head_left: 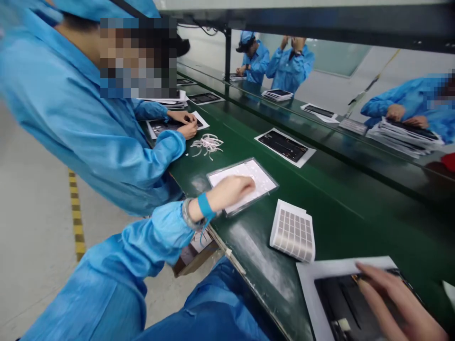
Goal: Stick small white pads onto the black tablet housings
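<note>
While the left hand [232,189] lies palm down with its fingers loosely spread on the white sheet inside a clear shallow tray [265,171], it grips nothing; a blue strap [205,206] and a bracelet circle its wrist above the blue sleeve. That tray sits near the front edge of the green bench [341,208], and everything else is placed from it. Just to the tray's right and a little nearer the person lies a white gridded block [293,230], apart from the tray. Farther right of the tray, at the bottom of the view, the right hand [394,298] rests with flat, extended fingers on a dark panel [341,303] that lies on a white backing sheet [313,284]; the hand presses rather than grasps, and its lower part is cut off by the frame. Beyond the tray, toward the bench's far side, another dark panel on white paper [285,146] lies alone. Left of the tray, a small heap of white strips [208,143] rests on the bench, and just past it a co-worker's hands [185,124] in blue sleeves work over a dark panel. Well beyond the tray, across the bench, more people in blue coats stand by stacks of trays [405,135].
</note>
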A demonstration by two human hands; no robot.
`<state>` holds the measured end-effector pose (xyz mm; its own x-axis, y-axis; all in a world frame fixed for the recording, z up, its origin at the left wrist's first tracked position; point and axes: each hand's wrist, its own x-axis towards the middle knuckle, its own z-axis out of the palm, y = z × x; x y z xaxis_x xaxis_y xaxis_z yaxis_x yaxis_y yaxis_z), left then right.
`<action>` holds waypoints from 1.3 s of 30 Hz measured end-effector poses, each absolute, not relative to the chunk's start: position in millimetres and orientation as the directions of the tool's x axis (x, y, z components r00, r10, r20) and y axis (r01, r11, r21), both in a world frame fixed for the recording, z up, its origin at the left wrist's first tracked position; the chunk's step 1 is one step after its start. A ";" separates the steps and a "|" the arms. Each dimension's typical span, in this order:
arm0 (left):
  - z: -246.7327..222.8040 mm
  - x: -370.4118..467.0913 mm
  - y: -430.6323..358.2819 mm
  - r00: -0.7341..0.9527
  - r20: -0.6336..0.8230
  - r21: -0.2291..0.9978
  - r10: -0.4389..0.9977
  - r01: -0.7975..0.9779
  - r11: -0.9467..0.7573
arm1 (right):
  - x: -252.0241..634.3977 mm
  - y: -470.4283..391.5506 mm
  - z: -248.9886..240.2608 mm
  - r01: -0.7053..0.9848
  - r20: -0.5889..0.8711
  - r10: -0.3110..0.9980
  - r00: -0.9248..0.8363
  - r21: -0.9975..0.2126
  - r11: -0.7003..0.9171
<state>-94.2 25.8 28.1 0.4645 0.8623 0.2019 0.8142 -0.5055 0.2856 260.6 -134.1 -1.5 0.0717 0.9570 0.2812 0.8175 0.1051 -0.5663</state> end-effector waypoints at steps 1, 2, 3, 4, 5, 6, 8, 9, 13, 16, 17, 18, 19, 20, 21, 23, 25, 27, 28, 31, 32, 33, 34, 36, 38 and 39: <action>30.7 -80.1 10.1 0.546 0.197 0.337 0.815 0.743 -0.579 | 242.3 -127.8 10.5 0.820 0.288 0.957 -0.029 -0.541 0.188; 32.9 -67.8 -4.4 0.614 0.220 0.418 0.758 0.642 -0.643 | 222.8 -120.1 21.2 0.800 0.294 0.947 -0.131 -0.533 0.276; 34.4 -58.1 -16.9 0.656 0.256 0.472 0.710 0.556 -0.684 | 203.5 -111.4 30.1 0.773 0.294 0.932 -0.210 -0.535 0.342; 35.2 -51.1 -27.0 0.679 0.299 0.515 0.670 0.476 -0.712 | 185.9 -102.3 36.7 0.750 0.286 0.924 -0.256 -0.544 0.376; 35.0 -46.8 -34.4 0.684 0.341 0.540 0.645 0.419 -0.730 | 171.0 -93.5 41.0 0.744 0.240 0.928 -0.285 -0.555 0.372; 34.0 -44.7 -39.4 0.676 0.375 0.547 0.635 0.391 -0.740 | 159.4 -85.8 43.1 0.739 0.186 0.933 -0.308 -0.571 0.357; 29.5 -45.1 -43.8 0.643 0.421 0.545 0.641 0.385 -0.745 | 145.4 -74.4 42.9 0.726 0.056 0.942 -0.331 -0.622 0.292; 26.4 -46.7 -44.1 0.620 0.442 0.541 0.648 0.393 -0.744 | 141.9 -70.7 41.5 0.703 -0.007 0.939 -0.343 -0.665 0.251; 14.3 -53.0 -40.7 0.532 0.537 0.498 0.655 0.427 -0.755 | 135.9 -62.7 36.8 0.494 -0.223 0.909 -0.353 -0.869 -0.021; 9.3 -54.4 -38.1 0.540 0.555 0.448 0.632 0.446 -0.775 | 130.1 -57.6 36.9 0.362 -0.351 0.867 -0.355 -0.906 -0.219; 8.2 -54.3 -37.7 0.539 0.564 0.428 0.625 0.457 -0.780 | 128.0 -55.6 37.0 0.338 -0.371 0.857 -0.359 -0.907 -0.251; 7.2 -54.1 -37.7 0.525 0.587 0.399 0.617 0.476 -0.784 | 126.0 -53.7 36.6 0.320 -0.378 0.853 -0.359 -0.909 -0.268; 6.1 -53.8 -38.0 0.496 0.621 0.362 0.606 0.505 -0.784 | 124.3 -51.7 35.9 0.305 -0.376 0.857 -0.353 -0.912 -0.274; 4.7 -53.5 -38.6 0.460 0.663 0.321 0.591 0.539 -0.779 | 122.9 -49.8 34.8 0.295 -0.368 0.866 -0.338 -0.915 -0.274; 3.1 -53.3 -39.3 0.425 0.702 0.279 0.571 0.573 -0.770 | 121.8 -48.2 33.5 0.290 -0.358 0.877 -0.321 -0.918 -0.269; -1.2 -53.1 -40.7 0.388 0.752 0.218 0.533 0.617 -0.756 | 120.4 -45.9 30.5 0.303 -0.333 0.897 -0.289 -0.921 -0.244; -5.7 -52.9 -41.7 0.381 0.751 0.224 0.539 0.621 -0.751 | 119.5 -45.5 28.3 0.362 -0.284 0.922 -0.262 -0.915 -0.178; -8.8 -52.3 -42.9 0.373 0.725 0.280 0.579 0.608 -0.743 | 118.2 -46.8 27.5 0.471 -0.214 0.946 -0.243 -0.879 -0.077; -9.5 -51.7 -43.7 0.371 0.709 0.310 0.600 0.600 -0.737 | 117.3 -47.8 27.7 0.526 -0.180 0.954 -0.239 -0.850 -0.029; -8.0 -49.6 -45.7 0.390 0.666 0.349 0.636 0.591 -0.728 | 113.9 -49.8 29.2 0.613 -0.132 0.957 -0.257 -0.788 0.056; -7.0 -49.8 -44.6 0.402 0.653 0.348 0.641 0.593 -0.726 | 112.9 -49.9 29.7 0.608 -0.131 0.954 -0.269 -0.791 0.063; -6.1 -51.0 -41.6 0.411 0.641 0.342 0.648 0.602 -0.721 | 112.4 -49.6 30.3 0.590 -0.138 0.950 -0.281 -0.806 0.058; -5.6 -53.7 -36.3 0.412 0.628 0.329 0.660 0.628 -0.705 | 112.6 -49.1 30.9 0.560 -0.149 0.946 -0.289 -0.827 0.041; -5.3 -64.0 -18.8 0.369 0.591 0.261 0.718 0.754 -0.602 | 116.3 -48.3 32.7 0.498 -0.186 0.937 -0.296 -0.867 -0.014; -5.7 -78.1 2.6 0.287 0.544 0.151 0.789 0.891 -0.428 | 125.1 -50.0 35.2 0.480 -0.233 0.930 -0.286 -0.875 -0.071; -5.9 -84.6 11.3 0.275 0.516 0.122 0.811 0.914 -0.387 | 131.1 -52.4 36.7 0.493 -0.247 0.930 -0.272 -0.866 -0.086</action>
